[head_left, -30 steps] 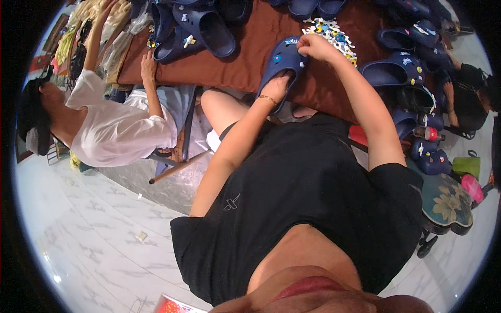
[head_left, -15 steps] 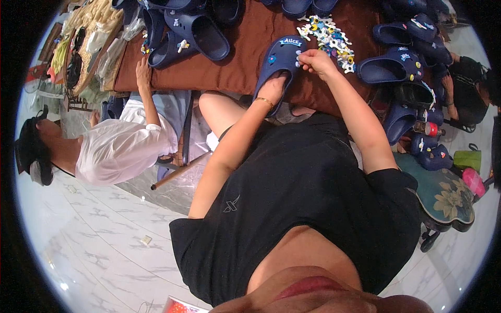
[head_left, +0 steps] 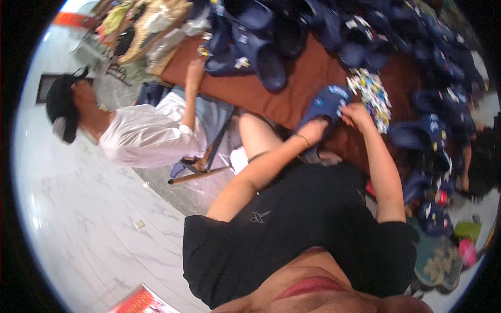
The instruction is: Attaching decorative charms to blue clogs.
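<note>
A dark blue clog (head_left: pixel 319 104) is held over the near edge of the table, its toe pointing away and to the right. My left hand (head_left: pixel 316 128) reaches into its opening, with the fingers hidden inside the shoe. Pale lettering and a small light blue charm decorate the toe. At the right side of the toe, my right hand (head_left: pixel 359 116) is closed in a pinch on a small white shoe charm (head_left: pixel 342 109), whose shape is blurred. Just beyond that hand lies a heap of loose white, yellow and blue shoe charms (head_left: pixel 373 95).
A brown cloth (head_left: pixel 300 75) covers the table. Several blue clogs (head_left: pixel 269 65) crowd its far left, and more clogs (head_left: pixel 409 134) line the right. A person in white (head_left: pixel 148 133) sits at the left, one hand (head_left: pixel 194 76) on the table. A padded stool (head_left: pixel 443 265) stands right.
The whole view has turned and shifted, so the table appears tilted and lower right. My hands keep their hold on the clog and charm; the charm appears close to the clog's side.
</note>
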Tool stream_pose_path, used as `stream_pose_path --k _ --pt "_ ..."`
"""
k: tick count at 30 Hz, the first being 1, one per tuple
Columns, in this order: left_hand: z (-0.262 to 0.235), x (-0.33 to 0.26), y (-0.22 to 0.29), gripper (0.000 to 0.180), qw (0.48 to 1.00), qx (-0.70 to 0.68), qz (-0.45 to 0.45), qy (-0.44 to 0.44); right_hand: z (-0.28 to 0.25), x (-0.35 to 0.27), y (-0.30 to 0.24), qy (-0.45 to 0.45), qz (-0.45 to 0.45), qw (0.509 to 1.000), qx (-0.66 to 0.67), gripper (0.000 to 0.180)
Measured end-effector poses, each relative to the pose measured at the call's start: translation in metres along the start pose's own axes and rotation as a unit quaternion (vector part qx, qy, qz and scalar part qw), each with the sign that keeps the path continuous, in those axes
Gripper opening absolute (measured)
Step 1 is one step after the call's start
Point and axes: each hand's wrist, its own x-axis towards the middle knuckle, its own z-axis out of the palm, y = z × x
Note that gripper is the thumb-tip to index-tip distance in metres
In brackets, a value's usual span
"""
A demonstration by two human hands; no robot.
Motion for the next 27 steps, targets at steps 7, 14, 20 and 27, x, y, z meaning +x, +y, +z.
stream_pose_path --k 7,14,20,27 --pt "-0.005 -0.009 0.012 0.023 0.999 -0.008 0.009 0.031 0.000 0.003 -0.018 0.036 0.156 0.986 -0.050 0.024" --pt "-0.011 -0.002 0.008 0.031 0.999 0.019 0.022 -0.032 -0.001 0.011 -0.017 0.061 0.106 0.986 -0.112 0.020" --pt "-0.032 -0.029 0.026 0.033 0.998 0.029 0.050 0.009 0.020 -0.027 0.031 0.059 0.051 0.993 0.085 0.027" --pt "-0.071 -0.056 0.033 0.046 0.957 0.095 -0.047 0.269 0.053 -0.081 0.039 -0.112 0.098 0.989 0.009 0.026"
